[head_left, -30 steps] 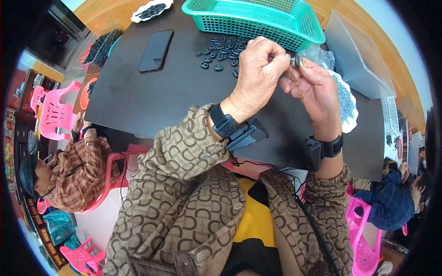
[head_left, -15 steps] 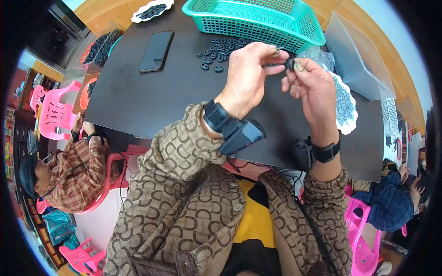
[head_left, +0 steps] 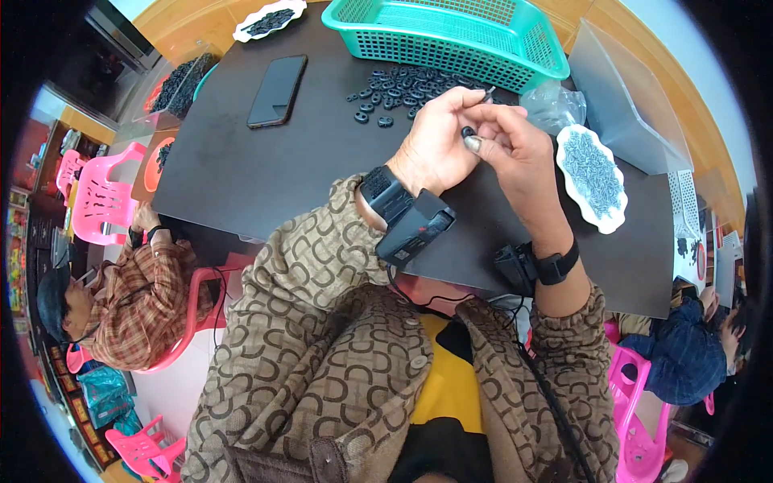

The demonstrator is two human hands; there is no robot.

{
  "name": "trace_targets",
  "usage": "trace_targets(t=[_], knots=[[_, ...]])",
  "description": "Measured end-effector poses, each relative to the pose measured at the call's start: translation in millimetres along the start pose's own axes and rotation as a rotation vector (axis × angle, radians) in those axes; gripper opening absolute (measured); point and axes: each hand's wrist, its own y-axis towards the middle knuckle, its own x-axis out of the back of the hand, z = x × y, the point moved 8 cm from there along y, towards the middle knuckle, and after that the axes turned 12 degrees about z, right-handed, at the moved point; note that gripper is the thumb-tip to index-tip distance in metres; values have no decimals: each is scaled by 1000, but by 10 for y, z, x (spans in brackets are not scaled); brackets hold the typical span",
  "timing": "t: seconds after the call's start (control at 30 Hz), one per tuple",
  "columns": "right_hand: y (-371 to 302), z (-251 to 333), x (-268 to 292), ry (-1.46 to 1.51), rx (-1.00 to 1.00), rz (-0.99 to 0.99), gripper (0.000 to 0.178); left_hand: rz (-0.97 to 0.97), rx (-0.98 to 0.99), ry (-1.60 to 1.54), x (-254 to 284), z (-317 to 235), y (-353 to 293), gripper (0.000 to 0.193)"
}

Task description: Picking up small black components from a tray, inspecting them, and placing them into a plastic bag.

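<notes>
My left hand (head_left: pixel 435 145) is turned palm up over the table, its thumb and fingertip closed around something small and dark that I cannot make out. Against its palm, my right hand (head_left: pixel 515 149) pinches a small black plastic piece (head_left: pixel 467 132) between thumb and finger. Behind my hands lies a loose pile of black oval cord-lock pieces (head_left: pixel 390 90), each with two holes. To the right of my right hand, a white scalloped plate (head_left: pixel 616 219) holds many small metal springs (head_left: pixel 594 169).
A green perforated basket (head_left: pixel 451 58) stands at the back, beside a clear plastic bin (head_left: pixel 632 105) and a crumpled clear bag (head_left: pixel 555 106). A phone (head_left: pixel 278 90) lies at left. Another white plate (head_left: pixel 240 34) carries black parts. Seated people (head_left: pixel 145 310) work on both sides.
My right hand has moved left and in toward my left palm, with the black piece. My left hand has turned more palm up and lowered slightly.
</notes>
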Motion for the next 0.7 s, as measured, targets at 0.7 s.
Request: trace_targets(t=[0.7], knots=[[-15,-289,-121,420,-160,56,12,-31,-9,45,4,-178,-95,22]])
